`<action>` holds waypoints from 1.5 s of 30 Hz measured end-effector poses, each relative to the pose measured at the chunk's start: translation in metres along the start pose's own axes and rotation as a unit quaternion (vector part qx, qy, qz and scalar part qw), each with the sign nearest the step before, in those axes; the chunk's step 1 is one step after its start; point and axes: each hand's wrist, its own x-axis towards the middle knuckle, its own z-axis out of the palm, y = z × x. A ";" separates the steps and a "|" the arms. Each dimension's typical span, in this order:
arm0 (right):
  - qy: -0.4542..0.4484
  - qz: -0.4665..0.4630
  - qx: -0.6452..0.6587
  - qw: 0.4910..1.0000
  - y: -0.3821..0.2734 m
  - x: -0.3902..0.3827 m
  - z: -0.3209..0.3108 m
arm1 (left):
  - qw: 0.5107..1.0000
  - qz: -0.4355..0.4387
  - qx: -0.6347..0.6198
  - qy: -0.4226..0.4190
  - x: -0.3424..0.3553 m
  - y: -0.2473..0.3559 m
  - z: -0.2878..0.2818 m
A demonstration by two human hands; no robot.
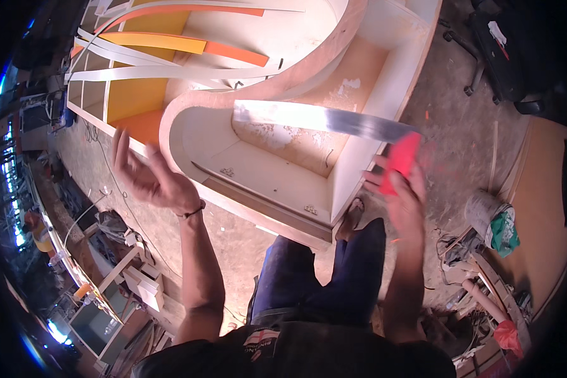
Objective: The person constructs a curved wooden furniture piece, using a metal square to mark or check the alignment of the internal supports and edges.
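Note:
My right hand (400, 189) grips the red handle (404, 151) of a hand saw, whose long silver blade (321, 120) stretches leftward over the inner compartment of a wooden cabinet. My left hand (154, 173) is raised with fingers apart and holds nothing, beside the cabinet's curved plywood rim (173, 126). The compartment has a worn, patchy floor and metal hinges (227, 171) on its near inner side. Long white, orange and yellow strips (236, 53) lie across the cabinet's far left part.
A black wheeled chair (498, 57) is at upper right on the concrete floor (453, 151). A large brown board (542, 176), a bucket with green cloth (504, 227) and scrap wood are at right. Offcuts and an open box (94, 321) are at lower left. My legs stand against the cabinet.

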 end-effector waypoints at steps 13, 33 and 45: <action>0.072 0.019 -0.019 0.997 0.142 0.150 0.098 | 0.716 -0.073 0.117 -0.685 -0.021 -0.129 0.194; 0.062 -0.006 -0.059 0.996 0.134 0.179 0.103 | 0.729 -0.130 0.062 -0.669 -0.013 -0.145 0.205; -0.003 0.039 -0.124 0.991 0.095 0.204 0.084 | 0.755 -0.131 0.020 -0.642 -0.018 -0.142 0.221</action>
